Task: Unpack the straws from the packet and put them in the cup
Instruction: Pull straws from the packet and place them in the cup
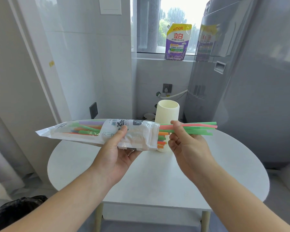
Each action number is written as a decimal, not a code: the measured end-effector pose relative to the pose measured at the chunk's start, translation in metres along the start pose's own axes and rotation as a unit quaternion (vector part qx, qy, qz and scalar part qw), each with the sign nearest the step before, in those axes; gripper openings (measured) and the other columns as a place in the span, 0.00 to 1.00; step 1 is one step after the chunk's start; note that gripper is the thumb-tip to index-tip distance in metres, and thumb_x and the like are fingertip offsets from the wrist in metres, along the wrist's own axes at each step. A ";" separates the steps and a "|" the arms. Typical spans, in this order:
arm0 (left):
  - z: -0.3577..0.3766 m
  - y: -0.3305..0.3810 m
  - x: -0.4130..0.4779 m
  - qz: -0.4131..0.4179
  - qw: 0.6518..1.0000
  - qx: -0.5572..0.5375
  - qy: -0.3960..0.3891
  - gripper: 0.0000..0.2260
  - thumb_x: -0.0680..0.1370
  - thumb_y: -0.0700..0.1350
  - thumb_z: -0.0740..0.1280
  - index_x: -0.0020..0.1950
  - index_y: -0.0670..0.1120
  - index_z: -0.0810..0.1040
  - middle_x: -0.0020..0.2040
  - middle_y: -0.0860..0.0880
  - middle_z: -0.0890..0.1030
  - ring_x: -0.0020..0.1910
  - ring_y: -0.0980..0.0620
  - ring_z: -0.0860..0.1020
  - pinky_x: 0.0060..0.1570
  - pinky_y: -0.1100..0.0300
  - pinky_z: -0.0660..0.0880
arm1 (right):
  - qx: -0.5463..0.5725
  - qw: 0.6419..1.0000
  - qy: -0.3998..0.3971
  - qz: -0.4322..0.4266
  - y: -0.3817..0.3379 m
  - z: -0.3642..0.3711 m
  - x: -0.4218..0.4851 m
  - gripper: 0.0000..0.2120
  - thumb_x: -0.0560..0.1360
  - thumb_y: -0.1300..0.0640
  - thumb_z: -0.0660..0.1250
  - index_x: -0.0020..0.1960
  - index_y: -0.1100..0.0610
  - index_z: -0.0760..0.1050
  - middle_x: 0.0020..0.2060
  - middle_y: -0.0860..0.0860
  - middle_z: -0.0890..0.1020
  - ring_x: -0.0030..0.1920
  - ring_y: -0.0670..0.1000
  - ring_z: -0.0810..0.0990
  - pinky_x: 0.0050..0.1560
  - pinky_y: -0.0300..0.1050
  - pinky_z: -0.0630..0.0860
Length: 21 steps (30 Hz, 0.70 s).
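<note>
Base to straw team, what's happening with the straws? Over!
Left hand grips packet. Right hand pinches a few straws, partly out of its open end. Cup upright behind, no straws poking out. Nothing in the way.

surface: white round table [157, 180], smooth top, two pale legs [98, 216] showing under its 6 o'clock edge | on it: one cream ribbed cup [167, 113], upright, mouth open upward | place: toward 12 o'clock from the top's centre, inside the far rim | cup base: partly hidden
</note>
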<state>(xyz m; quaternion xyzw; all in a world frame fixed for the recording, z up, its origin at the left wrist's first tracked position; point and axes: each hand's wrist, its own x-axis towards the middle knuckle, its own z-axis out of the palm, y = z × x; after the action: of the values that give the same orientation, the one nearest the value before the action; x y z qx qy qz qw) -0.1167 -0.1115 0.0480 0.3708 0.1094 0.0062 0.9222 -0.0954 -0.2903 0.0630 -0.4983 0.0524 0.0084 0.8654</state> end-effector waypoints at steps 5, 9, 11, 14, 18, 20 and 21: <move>-0.009 0.009 0.007 0.013 0.999 -0.024 0.029 0.11 0.80 0.45 0.71 0.61 0.45 0.82 0.54 0.43 0.88 0.47 0.47 0.87 0.46 0.50 0.85 | -0.063 0.995 -0.004 -0.082 -0.017 0.002 0.012 0.09 0.80 0.55 0.69 0.50 0.61 0.81 0.37 0.50 0.84 0.38 0.45 0.84 0.45 0.39 0.80; -0.015 0.014 0.014 0.030 0.998 -0.041 0.048 0.10 0.80 0.46 0.71 0.60 0.46 0.82 0.53 0.45 0.88 0.50 0.47 0.86 0.46 0.51 0.85 | -0.079 0.990 -0.009 -0.119 -0.044 0.001 0.020 0.10 0.82 0.57 0.66 0.47 0.62 0.80 0.36 0.52 0.86 0.40 0.49 0.86 0.47 0.43 0.82; -0.018 0.017 0.018 0.040 0.996 -0.046 0.058 0.10 0.80 0.46 0.71 0.60 0.47 0.82 0.50 0.46 0.89 0.50 0.48 0.86 0.44 0.52 0.86 | -0.086 0.988 0.001 -0.131 -0.058 -0.001 0.022 0.10 0.82 0.58 0.65 0.46 0.62 0.78 0.35 0.53 0.84 0.38 0.49 0.85 0.44 0.43 0.83; -0.025 0.022 0.025 0.055 0.994 -0.058 0.077 0.11 0.80 0.46 0.70 0.62 0.46 0.81 0.55 0.45 0.88 0.50 0.48 0.87 0.45 0.52 0.85 | -0.087 0.984 0.007 -0.154 -0.078 -0.007 0.024 0.09 0.82 0.59 0.65 0.45 0.63 0.77 0.31 0.50 0.83 0.35 0.47 0.85 0.41 0.41 0.83; -0.030 0.024 0.031 0.055 0.992 -0.074 0.089 0.16 0.80 0.45 0.70 0.67 0.44 0.79 0.60 0.43 0.86 0.56 0.46 0.86 0.45 0.51 0.86 | -0.087 0.981 0.020 -0.170 -0.098 -0.019 0.028 0.09 0.82 0.58 0.65 0.49 0.65 0.76 0.39 0.55 0.81 0.37 0.49 0.86 0.45 0.42 0.83; -0.030 0.021 0.033 0.054 0.992 -0.070 0.086 0.16 0.80 0.45 0.70 0.67 0.45 0.79 0.59 0.44 0.86 0.55 0.46 0.86 0.44 0.51 0.86 | -0.087 0.981 0.026 -0.171 -0.104 -0.024 0.029 0.10 0.82 0.58 0.66 0.50 0.65 0.76 0.40 0.55 0.81 0.38 0.49 0.86 0.45 0.42 0.84; -0.030 0.019 0.034 0.054 0.993 -0.065 0.083 0.15 0.80 0.45 0.70 0.67 0.45 0.80 0.59 0.44 0.86 0.54 0.46 0.86 0.45 0.51 0.86 | -0.085 0.981 0.031 -0.174 -0.107 -0.025 0.030 0.10 0.82 0.57 0.66 0.51 0.65 0.76 0.40 0.55 0.81 0.38 0.49 0.86 0.45 0.42 0.84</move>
<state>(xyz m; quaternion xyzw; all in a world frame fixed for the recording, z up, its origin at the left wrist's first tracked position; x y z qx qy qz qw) -0.0885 -0.0740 0.0339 0.3137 0.1654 0.0936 0.9303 -0.0607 -0.3664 0.1396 -0.5716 -0.0094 -0.1534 0.8060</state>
